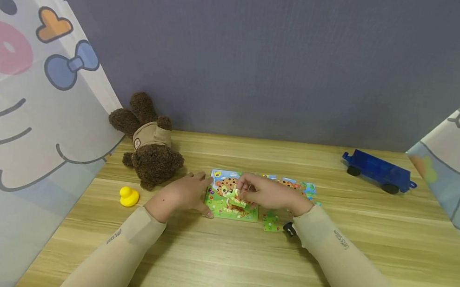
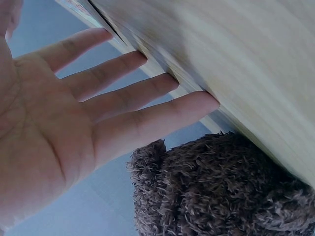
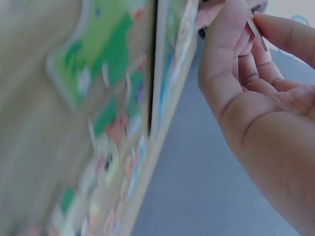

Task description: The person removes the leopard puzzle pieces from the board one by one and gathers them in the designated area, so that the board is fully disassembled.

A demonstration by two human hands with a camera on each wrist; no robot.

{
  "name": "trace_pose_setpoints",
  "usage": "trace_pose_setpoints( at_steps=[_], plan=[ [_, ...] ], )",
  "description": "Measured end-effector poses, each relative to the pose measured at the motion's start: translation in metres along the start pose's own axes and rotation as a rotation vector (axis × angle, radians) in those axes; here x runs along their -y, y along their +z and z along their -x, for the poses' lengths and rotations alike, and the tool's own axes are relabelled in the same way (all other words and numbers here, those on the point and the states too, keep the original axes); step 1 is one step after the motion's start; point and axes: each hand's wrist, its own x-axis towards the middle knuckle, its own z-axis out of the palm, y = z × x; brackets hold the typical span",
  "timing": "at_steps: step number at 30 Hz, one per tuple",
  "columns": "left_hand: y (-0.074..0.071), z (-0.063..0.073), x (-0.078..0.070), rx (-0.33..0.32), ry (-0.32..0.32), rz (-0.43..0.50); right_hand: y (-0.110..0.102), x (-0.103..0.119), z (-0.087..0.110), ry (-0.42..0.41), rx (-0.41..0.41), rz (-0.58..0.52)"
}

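A leopard-picture puzzle board (image 1: 215, 210) lies flat on the table in the head view. Over its middle, my right hand (image 1: 267, 192) pinches a thin puzzle piece (image 1: 237, 202) between thumb and fingers; the right wrist view shows that piece edge-on. At the board's left edge is my left hand (image 1: 186, 191), palm down, with its thumb by the lower left corner. Its fingers (image 2: 142, 118) are straight and spread, tips at the tabletop. Loose puzzle pieces (image 1: 273, 221) lie right of the board, partly hidden under my right forearm.
A brown plush toy (image 1: 156, 164) lies back left, close beyond my left hand. In front of it stands a yellow rubber duck (image 1: 129, 196). At the back right is a blue toy wagon (image 1: 379, 168). A grey panel (image 1: 237, 69) rises behind the table.
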Motion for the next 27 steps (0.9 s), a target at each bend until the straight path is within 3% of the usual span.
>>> trace_pose_setpoints(
  at_steps=[14,20,27],
  plan=[
    [-0.002,-0.001,0.001,0.004,0.019,-0.018,-0.036,-0.015,0.045,-0.002,-0.092,0.006],
    [-0.001,-0.001,0.0,0.007,0.018,-0.015,-0.045,-0.028,0.06,-0.005,-0.082,0.035],
    [0.001,-0.002,0.002,-0.007,0.026,-0.018,-0.049,-0.044,0.076,0.032,-0.048,-0.024]
  ],
)
